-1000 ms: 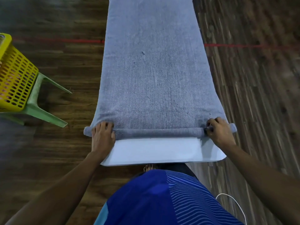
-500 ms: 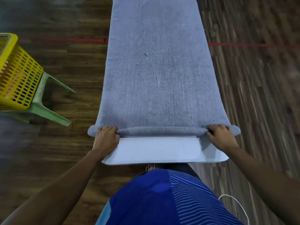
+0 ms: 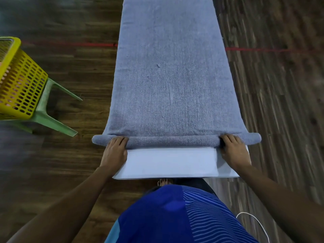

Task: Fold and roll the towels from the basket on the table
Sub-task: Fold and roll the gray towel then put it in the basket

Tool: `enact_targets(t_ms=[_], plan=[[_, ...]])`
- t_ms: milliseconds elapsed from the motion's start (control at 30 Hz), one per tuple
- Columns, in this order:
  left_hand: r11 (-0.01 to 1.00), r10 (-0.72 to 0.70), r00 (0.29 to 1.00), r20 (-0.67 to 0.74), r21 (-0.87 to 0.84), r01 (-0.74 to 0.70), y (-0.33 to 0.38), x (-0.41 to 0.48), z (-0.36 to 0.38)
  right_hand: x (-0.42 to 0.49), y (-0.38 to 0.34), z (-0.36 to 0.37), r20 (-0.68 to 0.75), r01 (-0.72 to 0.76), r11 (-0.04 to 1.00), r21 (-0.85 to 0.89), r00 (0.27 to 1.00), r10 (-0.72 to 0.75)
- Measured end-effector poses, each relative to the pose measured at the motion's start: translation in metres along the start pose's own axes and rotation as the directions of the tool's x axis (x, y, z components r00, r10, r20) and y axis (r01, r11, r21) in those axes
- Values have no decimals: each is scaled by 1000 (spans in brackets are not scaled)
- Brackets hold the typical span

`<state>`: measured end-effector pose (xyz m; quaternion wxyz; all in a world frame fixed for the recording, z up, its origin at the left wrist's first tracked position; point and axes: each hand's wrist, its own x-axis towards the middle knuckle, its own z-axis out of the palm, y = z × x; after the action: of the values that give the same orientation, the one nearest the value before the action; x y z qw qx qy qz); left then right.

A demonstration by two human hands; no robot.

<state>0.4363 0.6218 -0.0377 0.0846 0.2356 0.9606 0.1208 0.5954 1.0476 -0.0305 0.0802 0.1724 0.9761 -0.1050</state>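
Towel point(image 3: 168, 85), grey-blue, lies lengthwise on white table point(image 3: 168, 162), near end wound into a low roll. Left hand point(image 3: 114, 153) and right hand point(image 3: 234, 153) grip the roll near its ends, fingers together, curled over it. Yellow basket point(image 3: 19, 81) sits on green stool point(image 3: 45, 116), left.
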Motion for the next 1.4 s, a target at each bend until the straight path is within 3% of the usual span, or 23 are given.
enact_targets(t_ms=[133,267,400,467,667,800,900,967,1033,1100,1200,1300,1400], plan=[[999,-43,999,0,-12,43,4,13,-11,10,0,-13,-16,-62,997,-42,998,61],[998,-59,995,86,-7,59,2,21,-17,17,0,-26,55,-109,986,-124,992,116],[997,-58,995,-86,44,62,1,21,-10,20,5,-15,-74,-87,996,-22,994,86],[998,-17,993,-113,53,23,3,20,-10,19,-2,-14,-63,-74,995,65,995,78],[997,17,998,60,72,-22,-2,13,-5,13,-8,-6,55,-27,999,28,998,26],[998,-18,999,37,62,16,2,25,-15,26,-8,-18,91,-72,995,-72,993,78],[990,-57,988,144,132,38,1,36,-19,35,-5,-27,227,-99,991,-95,967,119],[993,-87,978,187,95,70,-5,43,-21,37,-2,-27,175,-121,986,-118,975,140],[998,-39,996,78,54,35,-9,46,-22,37,2,-21,10,-112,983,-143,993,114],[999,22,1000,-21,47,-21,-9,48,-23,38,1,-15,-60,-67,995,-71,996,63],[996,68,997,-20,-50,-69,-3,44,-23,35,-6,-13,-2,-25,1000,3,1000,25],[998,57,997,51,-22,-56,-3,31,-15,28,-8,-6,51,-8,1000,-19,999,9],[999,30,996,81,11,-31,-3,24,-12,24,-6,-6,14,-10,1000,-13,1000,10]])
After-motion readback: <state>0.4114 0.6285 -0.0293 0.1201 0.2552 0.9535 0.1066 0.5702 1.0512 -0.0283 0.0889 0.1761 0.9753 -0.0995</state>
